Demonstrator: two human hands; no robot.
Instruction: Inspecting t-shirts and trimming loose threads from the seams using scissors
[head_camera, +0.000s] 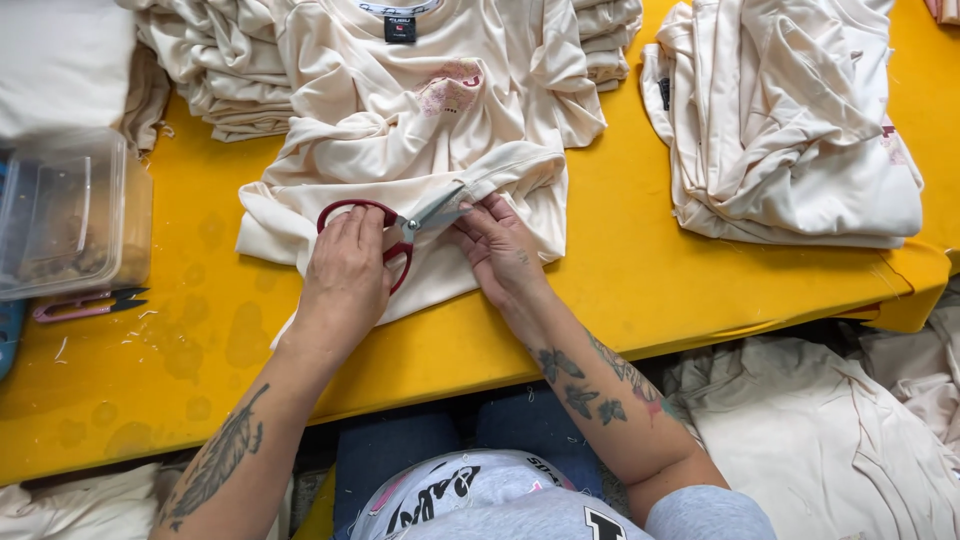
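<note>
On yellow table (620, 260), cream shirt (400, 130) (soft), red-handled scissors (400, 225)

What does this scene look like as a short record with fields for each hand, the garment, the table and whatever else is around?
Left hand: left hand holds red-handled scissors, blades open at the fabric edge
Right hand: right hand pinches the folded hem beside the blades
Garment: cream shirt spread flat, pink print on the chest
Table: yellow table
Nearby: clear plastic box at left; pink thread snips below it; pile of cream shirts at right
</note>
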